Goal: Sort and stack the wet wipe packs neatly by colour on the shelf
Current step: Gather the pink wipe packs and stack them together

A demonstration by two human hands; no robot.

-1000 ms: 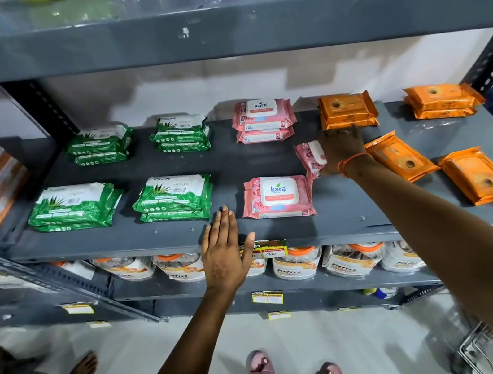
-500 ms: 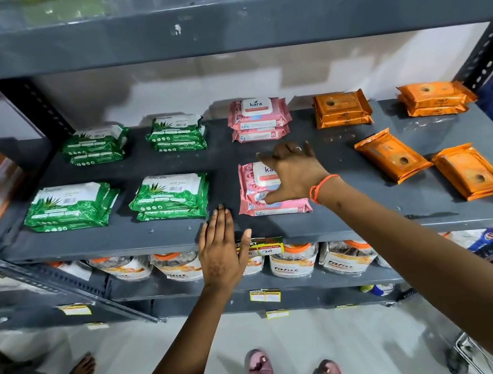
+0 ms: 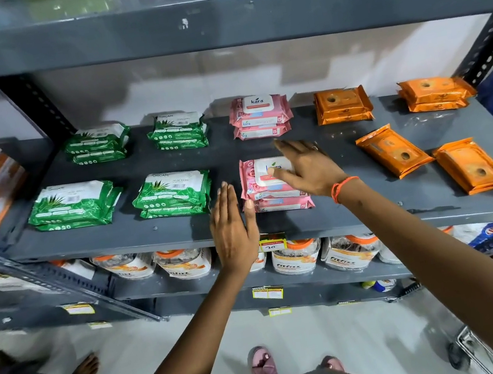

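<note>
Your left hand (image 3: 232,225) lay flat and open at the front edge of the grey metal shelf (image 3: 154,231), fingers straight and together, gripping nothing. Its thumb side sat just beside the left end of the front stack of pink plastic wet wipe packs (image 3: 274,193); I could not tell whether it touched.

Just beyond and to the right, your right hand (image 3: 309,168), with an orange thread band (image 3: 343,187) at the wrist, rested on top of that front pink stack. The fingers were spread and loose, the thumb lying on the white label, pinching nothing.

Left of your left hand sat two front stacks of green plastic wet wipe packs (image 3: 173,194). Right of your right hand, well apart, two loose orange plastic wet wipe packs (image 3: 394,150) lay singly and slanted, not stacked.

Farther back from both hands, along the rear of the shelf, stood two more green stacks (image 3: 97,143), a rear pink stack (image 3: 260,116) directly beyond your right fingertips, and two rear orange stacks (image 3: 342,105).
</note>
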